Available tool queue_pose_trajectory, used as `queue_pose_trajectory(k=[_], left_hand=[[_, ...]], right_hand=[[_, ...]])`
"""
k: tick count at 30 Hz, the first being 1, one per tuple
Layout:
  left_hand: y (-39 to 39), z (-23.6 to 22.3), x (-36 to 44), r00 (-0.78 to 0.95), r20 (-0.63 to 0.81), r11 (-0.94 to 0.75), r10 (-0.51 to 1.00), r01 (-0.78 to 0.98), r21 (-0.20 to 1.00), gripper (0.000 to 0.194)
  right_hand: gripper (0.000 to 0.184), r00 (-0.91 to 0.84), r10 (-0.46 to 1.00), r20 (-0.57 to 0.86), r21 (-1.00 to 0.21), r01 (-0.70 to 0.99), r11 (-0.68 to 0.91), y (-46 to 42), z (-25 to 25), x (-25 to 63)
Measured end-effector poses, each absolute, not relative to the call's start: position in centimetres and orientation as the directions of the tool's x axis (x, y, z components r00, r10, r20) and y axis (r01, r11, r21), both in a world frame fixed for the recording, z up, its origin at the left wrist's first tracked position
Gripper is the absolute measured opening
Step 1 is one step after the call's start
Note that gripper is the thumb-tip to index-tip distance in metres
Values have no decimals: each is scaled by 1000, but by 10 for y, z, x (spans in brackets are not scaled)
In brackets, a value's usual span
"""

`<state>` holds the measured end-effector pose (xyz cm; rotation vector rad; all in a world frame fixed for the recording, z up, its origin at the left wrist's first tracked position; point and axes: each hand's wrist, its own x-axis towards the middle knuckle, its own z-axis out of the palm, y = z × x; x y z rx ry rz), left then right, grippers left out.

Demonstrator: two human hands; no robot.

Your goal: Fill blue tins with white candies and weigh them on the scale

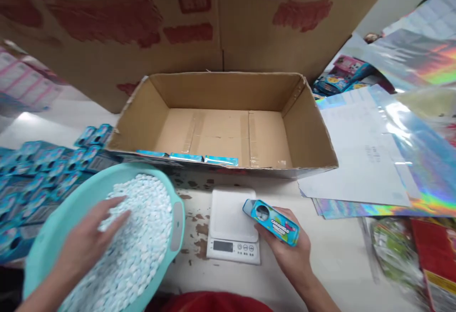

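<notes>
My right hand grips a small blue candy box with a round window, held over the right edge of a white digital scale. My left hand rests with fingers stretched out on a heap of small white candies in a teal basin at the lower left. An open cardboard carton stands behind the scale. Three blue boxes lie in a row along its near inner wall.
Several blue boxes are piled at the left beside the basin. Holographic foil sheets and white paper cover the right side. Large printed cartons form a wall at the back. Red and green packets lie at the lower right.
</notes>
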<state>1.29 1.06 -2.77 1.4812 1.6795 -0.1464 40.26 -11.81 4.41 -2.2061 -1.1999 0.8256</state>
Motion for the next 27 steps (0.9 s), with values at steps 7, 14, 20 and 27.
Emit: queue_pose_trajectory(k=[7, 14, 20, 27], left_hand=[[-34, -14, 48, 389, -637, 8, 665, 849, 528, 46], [-23, -6, 52, 357, -685, 42, 634, 870, 492, 34], [-9, -2, 41, 148, -782, 667, 606, 440, 601, 29], [10, 13, 14, -25, -820, 760, 572, -362, 540, 26]], right_hand=[[36, 94, 985, -144, -606, 778, -163, -111, 21, 380], [53, 261, 960, -105, -564, 779, -274, -129, 46, 395], [37, 481, 864, -149, -513, 709, -484, -161, 71, 411], [38, 547, 813, -199, -518, 646, -561, -169, 68, 407]])
